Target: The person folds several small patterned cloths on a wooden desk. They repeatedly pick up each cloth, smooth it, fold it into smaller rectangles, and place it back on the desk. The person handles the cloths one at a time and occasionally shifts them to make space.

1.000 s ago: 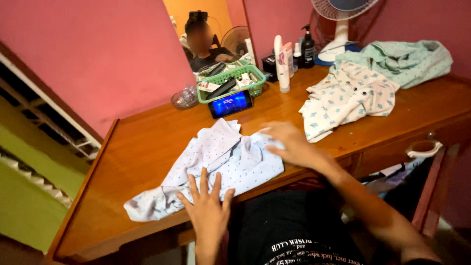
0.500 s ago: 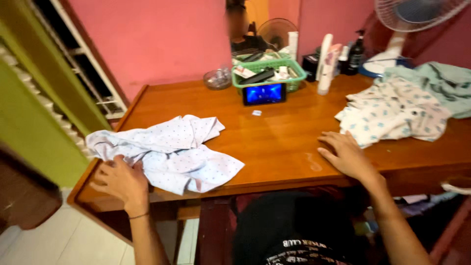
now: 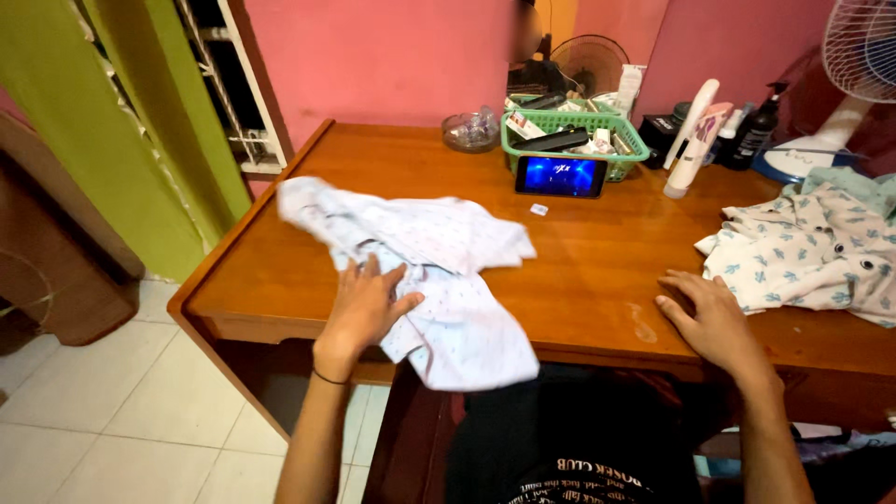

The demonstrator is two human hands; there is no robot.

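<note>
My left hand [image 3: 366, 303] lies flat on the white cloth [image 3: 425, 271], fingers [image 3: 371, 273] spread and pointing toward 12 o'clock, the thumb out toward 2 o'clock; they press down on the fabric and pinch nothing. The cloth is rumpled across the near left part of the tabletop [image 3: 597, 271]. From my fingers it runs up toward 11 o'clock to a loose end near the left edge, and out toward 2 o'clock in a folded flap. Below my palm, toward 5 o'clock, a wide piece of it hangs over the front edge of the tabletop. My right hand [image 3: 709, 317] rests palm down on bare wood well apart from the cloth, fingers loosely spread and pointing toward 10 o'clock, holding nothing. Just beside that hand, at its 2 o'clock, lies a patterned shirt [image 3: 812, 252]; I cannot tell whether my fingertips touch its hem. At the far side of the tabletop, toward 12 o'clock, a phone [image 3: 560, 176] stands with its lit screen facing me, leaning against a green basket [image 3: 569, 131] of small items. A glass dish [image 3: 471, 131] sits at the basket's 9 o'clock, and several bottles [image 3: 695, 140] stand at its 3 o'clock, with a fan [image 3: 854, 75] beyond them.
</note>
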